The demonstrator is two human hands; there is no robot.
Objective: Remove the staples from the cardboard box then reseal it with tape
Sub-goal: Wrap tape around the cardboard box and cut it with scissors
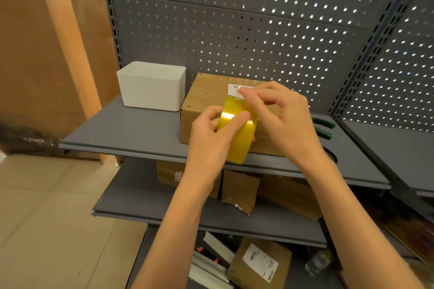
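1. Head view: my left hand (212,128) grips the yellow tape roll (238,132), fingers curled round its rim, holding it up in front of the cardboard box (206,98)
2. My right hand (280,115) pinches the loose tape end (239,90) between thumb and forefinger, just above the roll
3. The box sits closed on the upper grey shelf (131,131), a white barcode label (234,87) on its top, partly hidden by my fingers
4. A white plastic bin (151,85) stands just beside the box, on its left
5. Green-handled pliers (324,128) lie on the shelf to the right of the box, mostly behind my right hand
6. Behind stands a grey pegboard (258,30); the lower shelves hold more cardboard parcels (258,263)
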